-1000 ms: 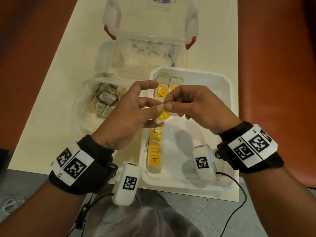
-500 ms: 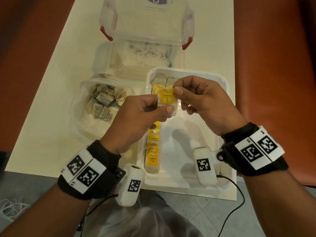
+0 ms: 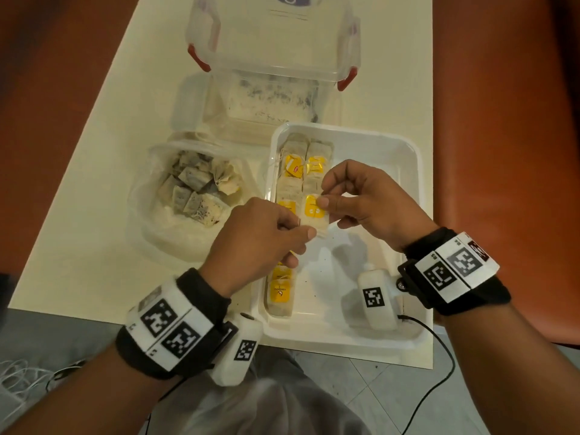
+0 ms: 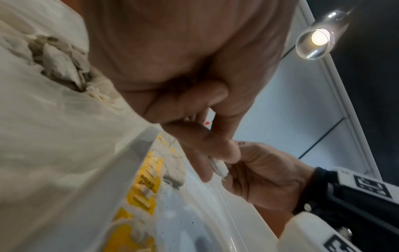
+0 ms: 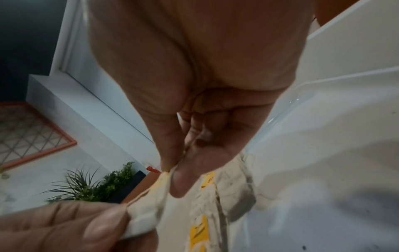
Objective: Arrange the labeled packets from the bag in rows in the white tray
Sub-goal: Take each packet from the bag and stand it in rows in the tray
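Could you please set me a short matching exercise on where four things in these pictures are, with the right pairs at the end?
Things
1. held packet
2. plastic bag
3. clear lidded box
4. white tray

Places
A. on the table, left of the tray
B. at the far end of the table
C. pinched between the left hand and the right hand
D. on the table's near right part

Pairs: 1-C, 2-A, 3-B, 4-D

Cream table (image 3: 94, 171), white tray (image 3: 411, 171), clear bag (image 3: 147, 215), lidded plastic box (image 3: 273, 42)
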{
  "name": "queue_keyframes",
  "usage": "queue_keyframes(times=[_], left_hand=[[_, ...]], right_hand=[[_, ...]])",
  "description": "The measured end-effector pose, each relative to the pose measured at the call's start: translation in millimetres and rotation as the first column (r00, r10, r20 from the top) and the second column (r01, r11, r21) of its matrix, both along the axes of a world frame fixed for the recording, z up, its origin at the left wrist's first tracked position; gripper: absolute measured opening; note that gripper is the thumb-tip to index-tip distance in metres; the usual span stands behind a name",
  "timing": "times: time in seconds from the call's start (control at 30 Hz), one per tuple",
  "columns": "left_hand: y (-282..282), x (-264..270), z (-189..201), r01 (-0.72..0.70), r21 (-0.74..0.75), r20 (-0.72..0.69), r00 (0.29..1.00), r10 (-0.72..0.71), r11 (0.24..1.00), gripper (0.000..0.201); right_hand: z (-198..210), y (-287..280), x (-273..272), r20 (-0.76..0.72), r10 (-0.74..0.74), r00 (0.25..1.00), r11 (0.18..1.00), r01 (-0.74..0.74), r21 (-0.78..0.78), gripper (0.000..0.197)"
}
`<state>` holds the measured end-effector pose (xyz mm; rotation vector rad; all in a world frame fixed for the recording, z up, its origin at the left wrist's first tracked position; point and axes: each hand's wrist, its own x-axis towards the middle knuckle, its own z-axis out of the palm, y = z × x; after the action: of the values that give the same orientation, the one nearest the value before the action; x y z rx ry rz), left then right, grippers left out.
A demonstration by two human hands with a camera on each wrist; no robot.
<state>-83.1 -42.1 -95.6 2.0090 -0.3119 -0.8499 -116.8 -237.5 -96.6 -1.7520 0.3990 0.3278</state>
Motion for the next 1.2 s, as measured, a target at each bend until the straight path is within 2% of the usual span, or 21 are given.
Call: queue_keyframes(times=[0.13, 0.27, 0.37, 0.5, 0.7, 0.93, 1.2], left_hand=[[-4, 5, 7, 0.088, 0.186, 0.119, 0.987, -0.112, 0.979, 0.028], [5, 11, 14, 0.100, 0.223, 0.132, 0.983, -0.131, 0.970, 0.029], [15, 13, 17, 0.076, 0.189, 0.099, 0.991, -0.095, 0.979, 0.026], [31, 16, 20, 0.002, 0.057, 0.033, 0.999, -0.004, 0.998, 0.023], [49, 16, 24, -0.105, -0.032, 0.025, 0.994, 0.106, 0.994, 0.030], [61, 20, 19, -0.157, -0.030, 0.035, 0.987, 0.158, 0.987, 0.035], [76, 31, 22, -0.218, -0.047, 0.043, 0.975, 0.220, 0.975, 0.030]], right_hand=[[-9, -2, 9, -0.017, 0.030, 0.999, 0.993, -0.032, -0.116, 0.021], [-23, -3, 19, -0.031, 0.074, 0.997, 0.955, -0.080, -0.284, 0.026], [-27, -3, 24, -0.024, 0.098, 0.995, 0.918, -0.100, -0.383, 0.027], [-28, -2, 27, 0.002, 0.127, 0.992, 0.875, -0.111, -0.471, 0.030], [-28, 1, 28, 0.053, 0.147, 0.988, 0.815, -0.091, -0.572, 0.027], [-33, 2, 28, 0.080, 0.116, 0.990, 0.832, -0.053, -0.552, 0.031], [-36, 1, 25, 0.088, 0.092, 0.992, 0.819, -0.025, -0.573, 0.030]])
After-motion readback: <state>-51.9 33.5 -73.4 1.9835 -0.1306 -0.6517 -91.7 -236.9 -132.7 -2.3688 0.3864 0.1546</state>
